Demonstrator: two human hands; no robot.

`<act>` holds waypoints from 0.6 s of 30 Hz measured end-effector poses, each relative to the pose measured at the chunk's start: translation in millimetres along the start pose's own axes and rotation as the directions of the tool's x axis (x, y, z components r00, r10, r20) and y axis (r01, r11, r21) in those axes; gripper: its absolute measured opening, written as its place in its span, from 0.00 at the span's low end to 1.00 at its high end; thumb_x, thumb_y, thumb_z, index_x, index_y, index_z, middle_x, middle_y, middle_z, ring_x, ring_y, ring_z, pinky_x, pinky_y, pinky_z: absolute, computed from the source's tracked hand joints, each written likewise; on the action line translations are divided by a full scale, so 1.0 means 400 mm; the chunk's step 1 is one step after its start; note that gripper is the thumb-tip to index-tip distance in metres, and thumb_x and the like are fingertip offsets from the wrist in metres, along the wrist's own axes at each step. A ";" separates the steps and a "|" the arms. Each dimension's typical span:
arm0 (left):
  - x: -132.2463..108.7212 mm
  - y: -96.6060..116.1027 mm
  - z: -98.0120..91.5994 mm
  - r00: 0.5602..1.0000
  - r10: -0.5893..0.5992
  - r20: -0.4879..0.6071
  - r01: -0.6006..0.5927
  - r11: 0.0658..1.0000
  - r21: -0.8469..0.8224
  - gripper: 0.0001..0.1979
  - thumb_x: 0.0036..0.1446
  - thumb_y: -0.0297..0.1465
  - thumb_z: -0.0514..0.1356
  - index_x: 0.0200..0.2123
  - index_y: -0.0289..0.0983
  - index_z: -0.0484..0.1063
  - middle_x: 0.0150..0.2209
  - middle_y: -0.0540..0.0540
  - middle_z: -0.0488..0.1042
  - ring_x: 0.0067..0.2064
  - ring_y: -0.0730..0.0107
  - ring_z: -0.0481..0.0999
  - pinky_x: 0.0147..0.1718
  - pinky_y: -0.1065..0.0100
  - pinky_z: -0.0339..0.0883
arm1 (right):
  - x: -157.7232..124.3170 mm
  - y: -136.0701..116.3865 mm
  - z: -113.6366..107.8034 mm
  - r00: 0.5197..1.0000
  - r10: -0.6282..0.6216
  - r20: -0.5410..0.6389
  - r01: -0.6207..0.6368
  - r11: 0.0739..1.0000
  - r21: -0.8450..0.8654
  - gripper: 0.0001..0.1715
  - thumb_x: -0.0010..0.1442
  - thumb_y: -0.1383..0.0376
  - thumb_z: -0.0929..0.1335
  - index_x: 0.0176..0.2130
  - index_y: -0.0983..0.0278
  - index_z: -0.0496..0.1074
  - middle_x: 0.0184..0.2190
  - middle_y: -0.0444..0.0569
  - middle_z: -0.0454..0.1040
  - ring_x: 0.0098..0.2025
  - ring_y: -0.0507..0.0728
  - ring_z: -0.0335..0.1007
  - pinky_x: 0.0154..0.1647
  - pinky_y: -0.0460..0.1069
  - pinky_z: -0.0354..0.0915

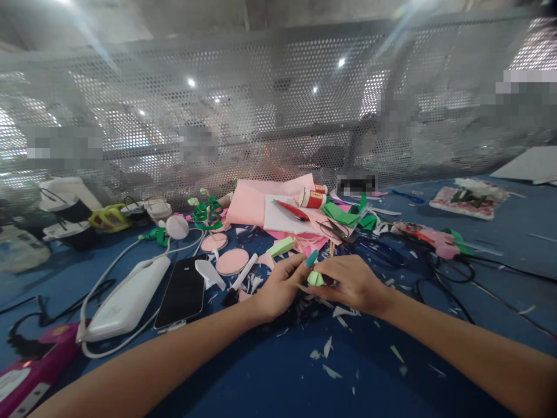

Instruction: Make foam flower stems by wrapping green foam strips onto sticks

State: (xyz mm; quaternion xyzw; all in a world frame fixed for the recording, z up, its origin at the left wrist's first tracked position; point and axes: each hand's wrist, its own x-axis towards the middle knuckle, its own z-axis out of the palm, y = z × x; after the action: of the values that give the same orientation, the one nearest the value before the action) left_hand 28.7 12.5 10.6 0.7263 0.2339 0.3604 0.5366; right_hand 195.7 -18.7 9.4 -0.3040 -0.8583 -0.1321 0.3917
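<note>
My left hand (281, 287) and my right hand (354, 284) meet at the middle of the blue table. A small, light green folded paper piece (315, 278) is pinched in my right hand. My left fingers are closed right beside it; what they grip is mostly hidden. A teal tip (311, 259) shows at my left thumb, possibly a painted nail. Just behind the hands lies a light green paper strip (281, 247). Scissors (337, 231) and a red cutter (291, 209) rest on white and pink paper (246, 203) farther back.
To the left are a black phone (181, 293), a white power bank (128, 299) with cable, a magenta power strip (43, 360) and pink discs (232, 262). Paper scraps (328, 347) litter the blue table. Hot glue gun (429, 238) and black cords lie right. A perforated metal panel (270, 116) stands behind.
</note>
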 end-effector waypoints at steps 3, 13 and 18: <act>-0.002 0.002 0.002 1.000 0.015 -0.009 -0.015 1.000 0.012 0.17 0.58 0.42 0.51 0.25 0.35 0.59 0.26 0.52 0.56 0.28 0.75 0.54 0.29 0.71 0.51 | -0.001 0.000 0.002 1.000 0.000 -0.016 0.000 1.000 -0.003 0.17 0.61 0.56 0.62 0.28 0.66 0.67 0.18 0.42 0.66 0.20 0.49 0.61 0.22 0.45 0.53; -0.001 0.010 -0.002 0.997 0.067 -0.022 -0.062 0.979 0.196 0.18 0.59 0.43 0.49 0.24 0.36 0.57 0.24 0.53 0.55 0.27 0.74 0.53 0.28 0.71 0.51 | 0.000 0.002 0.003 0.998 -0.038 -0.057 0.033 0.995 -0.093 0.14 0.60 0.58 0.63 0.28 0.65 0.67 0.18 0.43 0.67 0.21 0.49 0.62 0.23 0.45 0.54; -0.002 0.009 -0.004 0.995 0.092 -0.034 -0.079 0.958 0.276 0.17 0.61 0.40 0.47 0.24 0.36 0.56 0.24 0.53 0.54 0.28 0.74 0.53 0.28 0.70 0.51 | -0.004 0.004 0.008 0.998 -0.024 -0.053 0.019 0.996 -0.085 0.14 0.60 0.59 0.63 0.28 0.65 0.67 0.18 0.42 0.67 0.20 0.49 0.62 0.23 0.45 0.53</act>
State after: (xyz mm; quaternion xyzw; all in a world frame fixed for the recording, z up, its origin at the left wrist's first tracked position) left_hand 26.8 11.6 13.8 0.7945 0.2621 0.3641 0.4092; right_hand 195.6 -16.5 6.2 -0.3073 -0.8443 -0.1806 0.4000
